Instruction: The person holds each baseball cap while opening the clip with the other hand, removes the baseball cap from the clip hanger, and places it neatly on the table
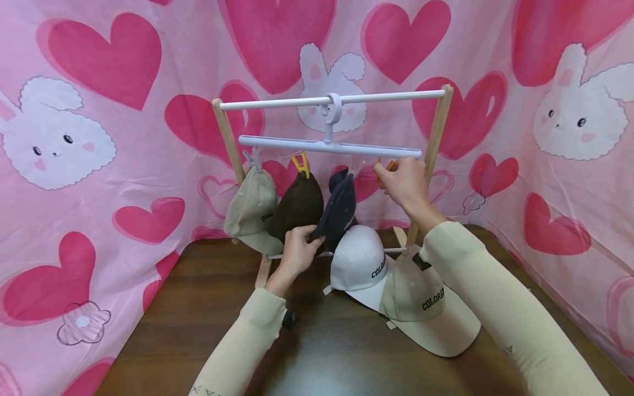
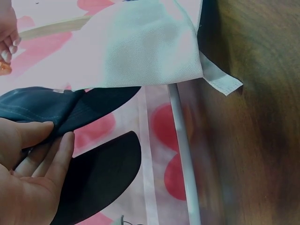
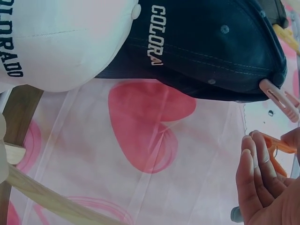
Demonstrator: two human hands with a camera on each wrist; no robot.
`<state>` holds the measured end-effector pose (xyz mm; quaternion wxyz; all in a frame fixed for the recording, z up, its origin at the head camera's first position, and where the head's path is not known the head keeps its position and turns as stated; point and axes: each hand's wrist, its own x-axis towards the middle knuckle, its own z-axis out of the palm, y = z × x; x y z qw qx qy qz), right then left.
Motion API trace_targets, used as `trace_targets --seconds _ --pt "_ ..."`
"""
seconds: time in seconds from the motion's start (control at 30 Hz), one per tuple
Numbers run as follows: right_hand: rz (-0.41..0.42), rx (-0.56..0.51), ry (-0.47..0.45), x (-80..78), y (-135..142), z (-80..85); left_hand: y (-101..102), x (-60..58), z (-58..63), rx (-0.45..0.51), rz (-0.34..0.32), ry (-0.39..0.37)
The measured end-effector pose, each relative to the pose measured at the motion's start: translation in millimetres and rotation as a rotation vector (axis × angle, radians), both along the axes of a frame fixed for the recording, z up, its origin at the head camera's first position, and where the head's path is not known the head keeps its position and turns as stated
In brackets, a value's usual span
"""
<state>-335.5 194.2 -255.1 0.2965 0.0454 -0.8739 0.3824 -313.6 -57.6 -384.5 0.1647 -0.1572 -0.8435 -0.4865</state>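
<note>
My left hand pinches the lower edge of a navy cap between thumb and fingers. That cap hangs from a pale pink clothespin under a white hanger. Near the hanger's right end, my right hand pinches an orange clothespin, which holds no cap. To the left hang a brown cap on a yellow clothespin and a beige cap on a grey clothespin.
A white cap and another beige cap sit overlapping on the dark wooden table. The hanger's hook loops over the white top rod of a wooden-sided rack. Behind it hangs a pink heart-print curtain.
</note>
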Motion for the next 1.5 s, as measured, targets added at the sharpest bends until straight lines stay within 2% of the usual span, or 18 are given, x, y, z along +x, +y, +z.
trace_targets --seconds 0.3,0.47,0.83,1.17,1.3,1.5 --pt "0.06 -0.032 -0.099 4.6 -4.9 5.8 -0.4 -2.5 0.0 0.002 0.019 0.014" --pt "0.128 -0.07 -0.125 4.0 -7.5 6.1 -0.2 -2.3 0.3 0.005 0.028 0.012" --pt "0.224 -0.033 -0.088 2.8 -17.5 11.1 1.7 -2.6 0.3 0.005 0.023 0.02" --pt "0.255 -0.021 -0.096 1.5 -19.7 9.2 3.7 -2.1 -0.1 0.009 0.015 0.004" --pt "0.27 0.019 -0.063 1.2 -22.4 6.7 3.9 -2.1 -0.9 0.0 0.022 0.004" --pt "0.249 0.062 -0.009 1.4 -29.0 5.9 3.8 -1.5 -1.7 -0.012 0.028 0.011"
